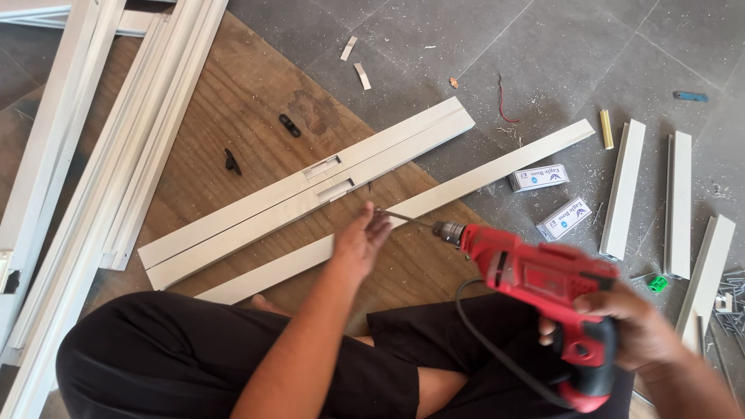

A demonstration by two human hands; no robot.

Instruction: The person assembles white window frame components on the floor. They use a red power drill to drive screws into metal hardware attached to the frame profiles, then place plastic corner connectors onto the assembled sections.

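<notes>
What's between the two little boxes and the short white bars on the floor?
In the head view, nothing solid lies between the boxes and the short bars: only grey floor with scattered shavings.
</notes>
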